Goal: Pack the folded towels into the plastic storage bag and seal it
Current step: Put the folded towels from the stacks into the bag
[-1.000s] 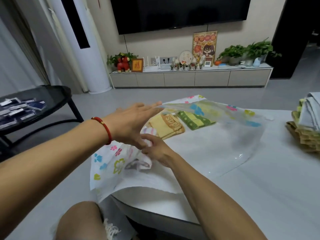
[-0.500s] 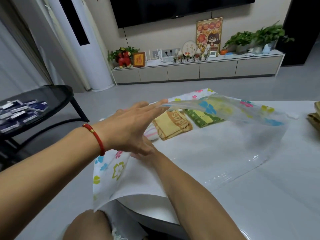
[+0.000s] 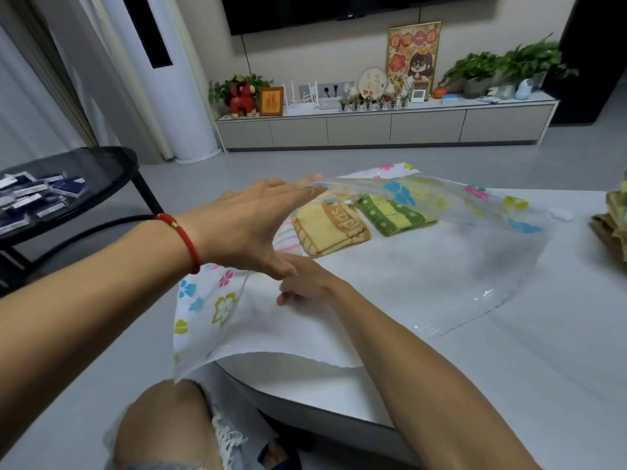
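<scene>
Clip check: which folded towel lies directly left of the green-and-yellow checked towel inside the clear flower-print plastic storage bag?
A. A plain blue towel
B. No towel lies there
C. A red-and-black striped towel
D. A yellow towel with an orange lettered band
D: the yellow towel with an orange lettered band lies just left of the green-and-yellow checked towel, both under the raised top sheet of the clear flower-print plastic storage bag.

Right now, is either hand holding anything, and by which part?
The left hand lifts the plastic bag's upper layer with straight fingers at its open edge. The right hand is inside; whether it grips anything cannot be told.
</scene>
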